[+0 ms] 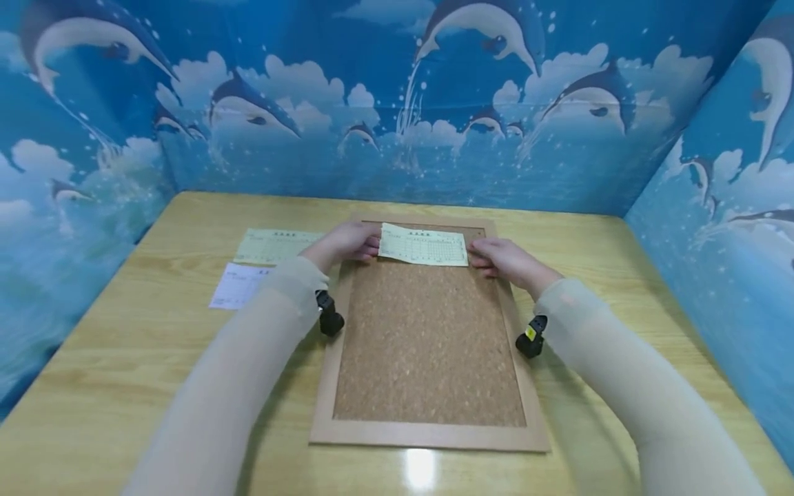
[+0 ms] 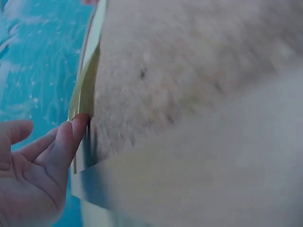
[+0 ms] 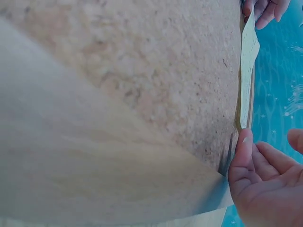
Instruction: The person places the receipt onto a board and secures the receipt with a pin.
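Observation:
Both hands hold a pale green paper form (image 1: 423, 245), printed with a grid, over the top part of a framed cork board (image 1: 428, 344). My left hand (image 1: 347, 243) pinches its left end at the fingertips; the left wrist view shows those fingertips at the end of the bent form (image 2: 86, 87). At the opposite end, my right hand (image 1: 505, 262) pinches the edge. From the right wrist, the form (image 3: 247, 75) appears nearly edge-on, its far end near the left hand's fingers (image 3: 267, 14). The form bows slightly and its lower left corner tilts.
Left of the board, another pale green form (image 1: 273, 244) lies on the wooden table (image 1: 155, 344), with a whitish-lilac form (image 1: 238, 284) below it, partly behind the left sleeve. A dolphin-print curtain (image 1: 397, 158) borders the table at the back and sides.

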`<control>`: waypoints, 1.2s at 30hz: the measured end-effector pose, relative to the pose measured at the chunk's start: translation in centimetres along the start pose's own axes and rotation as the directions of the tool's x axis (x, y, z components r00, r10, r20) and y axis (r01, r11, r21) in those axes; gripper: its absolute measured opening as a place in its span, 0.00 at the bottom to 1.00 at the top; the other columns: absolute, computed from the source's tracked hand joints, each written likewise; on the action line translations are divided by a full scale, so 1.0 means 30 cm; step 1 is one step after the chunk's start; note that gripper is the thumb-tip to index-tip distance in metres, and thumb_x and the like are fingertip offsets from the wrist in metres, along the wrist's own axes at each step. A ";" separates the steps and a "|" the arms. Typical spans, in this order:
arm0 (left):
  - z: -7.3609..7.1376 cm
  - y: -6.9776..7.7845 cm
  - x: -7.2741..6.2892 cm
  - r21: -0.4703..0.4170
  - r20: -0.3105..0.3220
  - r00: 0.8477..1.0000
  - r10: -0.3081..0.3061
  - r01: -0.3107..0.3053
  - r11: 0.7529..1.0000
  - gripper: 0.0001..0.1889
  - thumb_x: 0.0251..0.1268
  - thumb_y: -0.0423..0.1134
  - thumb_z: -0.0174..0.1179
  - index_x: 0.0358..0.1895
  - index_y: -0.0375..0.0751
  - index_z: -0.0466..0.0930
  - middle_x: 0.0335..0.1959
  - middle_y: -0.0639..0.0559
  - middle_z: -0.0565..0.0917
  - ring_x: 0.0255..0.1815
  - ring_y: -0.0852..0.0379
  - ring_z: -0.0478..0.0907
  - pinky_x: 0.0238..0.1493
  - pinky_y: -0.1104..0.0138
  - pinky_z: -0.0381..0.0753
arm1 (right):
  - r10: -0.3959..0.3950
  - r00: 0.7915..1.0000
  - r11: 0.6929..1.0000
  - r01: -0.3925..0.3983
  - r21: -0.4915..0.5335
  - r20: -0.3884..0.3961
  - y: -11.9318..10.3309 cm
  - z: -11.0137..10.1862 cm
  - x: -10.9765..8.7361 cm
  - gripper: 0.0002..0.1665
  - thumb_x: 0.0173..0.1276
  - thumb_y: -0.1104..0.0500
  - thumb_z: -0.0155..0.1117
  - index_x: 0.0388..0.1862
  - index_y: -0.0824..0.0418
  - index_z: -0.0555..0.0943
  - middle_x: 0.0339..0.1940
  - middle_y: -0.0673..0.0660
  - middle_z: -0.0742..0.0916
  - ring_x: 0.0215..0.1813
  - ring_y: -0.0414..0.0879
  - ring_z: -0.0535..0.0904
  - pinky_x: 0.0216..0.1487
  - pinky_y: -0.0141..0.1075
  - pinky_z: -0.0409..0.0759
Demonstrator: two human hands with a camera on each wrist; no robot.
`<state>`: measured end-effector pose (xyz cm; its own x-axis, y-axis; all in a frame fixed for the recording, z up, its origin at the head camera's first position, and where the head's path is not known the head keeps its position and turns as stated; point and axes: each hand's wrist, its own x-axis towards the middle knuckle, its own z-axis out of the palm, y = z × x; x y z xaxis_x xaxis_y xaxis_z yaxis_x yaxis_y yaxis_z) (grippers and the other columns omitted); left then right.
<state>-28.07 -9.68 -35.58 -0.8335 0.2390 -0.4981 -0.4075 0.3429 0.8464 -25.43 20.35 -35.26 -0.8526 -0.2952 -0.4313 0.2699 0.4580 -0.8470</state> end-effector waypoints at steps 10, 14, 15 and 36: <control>0.095 0.016 -0.103 0.882 0.150 0.973 0.177 -0.212 0.421 0.35 0.70 0.56 0.46 0.74 0.45 0.48 0.74 0.39 0.46 0.73 0.42 0.45 0.68 0.51 0.50 | -0.211 0.973 0.773 0.226 -0.592 0.097 0.002 0.031 -0.041 0.35 0.75 0.51 0.45 0.73 0.67 0.52 0.71 0.68 0.60 0.71 0.62 0.53 0.67 0.54 0.55; 0.139 -0.009 -0.135 0.921 0.217 0.964 0.153 -0.255 0.296 0.45 0.61 0.69 0.46 0.75 0.55 0.40 0.75 0.41 0.35 0.73 0.40 0.32 0.68 0.46 0.43 | -0.225 0.960 0.640 0.275 -0.718 0.167 0.005 0.061 -0.057 0.42 0.72 0.45 0.51 0.74 0.66 0.49 0.74 0.67 0.54 0.73 0.61 0.48 0.68 0.53 0.50; 0.147 -0.016 -0.138 0.925 0.221 0.964 0.150 -0.255 0.281 0.46 0.59 0.71 0.45 0.75 0.56 0.39 0.75 0.42 0.34 0.73 0.40 0.31 0.68 0.45 0.43 | -0.222 0.958 0.610 0.281 -0.741 0.180 0.005 0.068 -0.061 0.44 0.71 0.44 0.51 0.74 0.66 0.49 0.74 0.67 0.53 0.73 0.61 0.47 0.69 0.53 0.50; 0.186 -0.014 -0.119 0.956 0.186 0.982 0.022 -0.186 0.227 0.50 0.52 0.77 0.42 0.75 0.61 0.35 0.75 0.44 0.32 0.74 0.45 0.33 0.69 0.48 0.40 | -0.169 0.968 0.498 0.246 -0.832 0.186 0.023 0.089 -0.060 0.44 0.71 0.39 0.48 0.74 0.64 0.51 0.74 0.65 0.51 0.73 0.62 0.45 0.69 0.54 0.48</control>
<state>-22.82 -5.61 -35.22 -0.7584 0.4111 -0.5058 0.4191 0.9019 0.1047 -22.50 18.96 -35.89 -0.7879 -0.5188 -0.3319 -0.4478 0.8525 -0.2695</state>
